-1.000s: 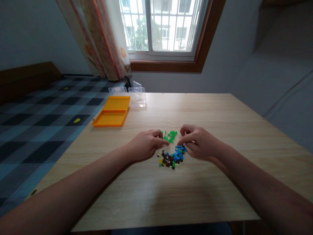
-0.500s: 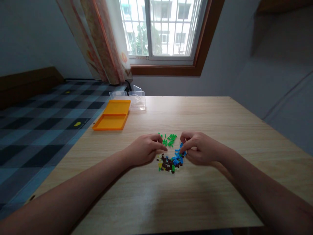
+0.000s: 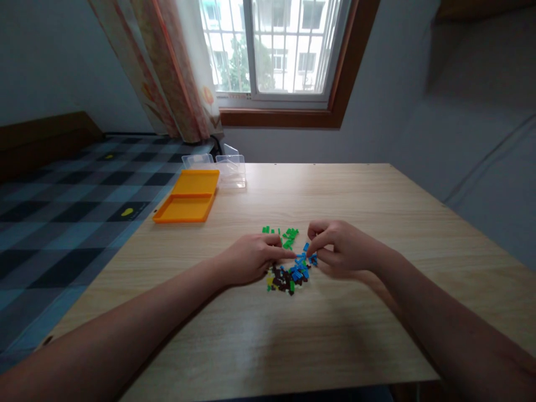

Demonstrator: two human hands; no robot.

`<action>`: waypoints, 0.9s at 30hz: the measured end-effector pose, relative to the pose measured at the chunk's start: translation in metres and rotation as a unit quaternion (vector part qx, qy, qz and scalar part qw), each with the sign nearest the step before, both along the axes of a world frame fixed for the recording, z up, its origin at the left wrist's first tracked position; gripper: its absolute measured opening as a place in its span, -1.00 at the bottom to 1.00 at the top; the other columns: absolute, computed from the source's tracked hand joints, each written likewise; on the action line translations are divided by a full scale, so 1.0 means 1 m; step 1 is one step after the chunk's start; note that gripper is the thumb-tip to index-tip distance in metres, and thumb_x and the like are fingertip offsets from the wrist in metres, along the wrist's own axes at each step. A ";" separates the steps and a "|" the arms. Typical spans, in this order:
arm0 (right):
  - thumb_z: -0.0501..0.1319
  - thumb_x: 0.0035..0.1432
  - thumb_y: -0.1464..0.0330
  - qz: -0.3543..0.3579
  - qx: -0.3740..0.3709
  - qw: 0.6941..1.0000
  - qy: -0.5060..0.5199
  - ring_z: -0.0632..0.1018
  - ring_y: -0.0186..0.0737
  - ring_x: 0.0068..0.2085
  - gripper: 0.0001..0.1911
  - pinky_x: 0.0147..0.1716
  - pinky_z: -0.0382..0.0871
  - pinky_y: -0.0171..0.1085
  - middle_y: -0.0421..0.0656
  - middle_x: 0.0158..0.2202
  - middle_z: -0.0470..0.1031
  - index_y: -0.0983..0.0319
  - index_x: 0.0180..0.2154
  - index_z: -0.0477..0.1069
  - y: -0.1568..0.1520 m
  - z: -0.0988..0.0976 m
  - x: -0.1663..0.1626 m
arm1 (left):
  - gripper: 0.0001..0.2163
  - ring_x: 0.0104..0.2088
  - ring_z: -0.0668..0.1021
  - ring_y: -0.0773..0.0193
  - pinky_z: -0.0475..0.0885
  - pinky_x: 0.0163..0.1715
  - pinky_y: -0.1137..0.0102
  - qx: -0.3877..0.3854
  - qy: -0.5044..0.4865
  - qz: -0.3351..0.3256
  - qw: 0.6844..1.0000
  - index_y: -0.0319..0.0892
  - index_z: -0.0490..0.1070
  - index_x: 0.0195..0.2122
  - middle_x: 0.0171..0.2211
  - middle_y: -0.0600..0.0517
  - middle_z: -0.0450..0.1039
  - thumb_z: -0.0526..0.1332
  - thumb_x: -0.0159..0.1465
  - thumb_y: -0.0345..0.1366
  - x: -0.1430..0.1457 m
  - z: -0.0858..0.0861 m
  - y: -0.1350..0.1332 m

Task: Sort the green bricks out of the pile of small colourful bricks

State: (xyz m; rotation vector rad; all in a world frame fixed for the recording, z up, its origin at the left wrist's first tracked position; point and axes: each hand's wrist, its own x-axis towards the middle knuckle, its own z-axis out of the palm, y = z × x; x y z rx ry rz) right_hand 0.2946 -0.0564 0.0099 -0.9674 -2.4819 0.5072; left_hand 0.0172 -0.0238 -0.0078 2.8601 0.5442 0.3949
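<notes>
Left hand (image 3: 251,259), seemingly touching brick pile (image 3: 288,274)

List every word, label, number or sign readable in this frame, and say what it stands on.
None can be read.
Orange tray: plain, no print visible.
Clear plastic boxes: no label visible.
Small building bricks between the left hand and right hand: too small to show any marking.
Checked bedcover: a yellow mark, a shape rather than lettering, too small to make out.
Curtain: a pattern only.
</notes>
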 end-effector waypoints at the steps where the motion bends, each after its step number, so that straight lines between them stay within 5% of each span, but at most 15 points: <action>1: 0.21 0.07 0.57 0.000 0.003 1.000 -0.003 0.44 -0.34 -0.38 -0.67 -0.35 0.27 -0.33 -0.17 -0.32 0.47 0.15 -0.29 0.71 0.000 0.001 0.000 | -0.48 -0.31 0.55 0.27 0.43 -0.28 0.44 0.005 0.013 0.000 1.000 0.06 0.54 0.17 -0.25 0.03 0.50 0.13 0.29 -0.57 0.001 0.000 0.000; 11: 0.17 -0.01 0.60 0.010 -0.040 0.999 -0.034 0.46 -0.33 -0.38 -0.59 -0.35 0.27 -0.33 -0.19 -0.35 0.52 0.13 -0.29 0.72 -0.004 0.001 -0.005 | -0.47 -0.26 0.55 0.25 0.37 -0.31 0.43 0.013 0.077 -0.006 0.997 0.15 0.52 0.19 -0.26 0.05 0.47 0.20 0.29 -0.56 0.008 0.006 0.001; 27: 0.18 0.01 0.59 0.017 -0.019 0.999 -0.022 0.45 -0.32 -0.38 -0.60 -0.35 0.25 -0.33 -0.19 -0.35 0.50 0.14 -0.27 0.72 -0.005 -0.006 -0.008 | -0.53 -0.33 0.52 0.30 0.38 -0.31 0.45 -0.020 0.023 -0.007 1.000 0.06 0.65 0.00 -0.26 0.03 0.47 0.13 0.24 -0.58 0.004 0.009 0.001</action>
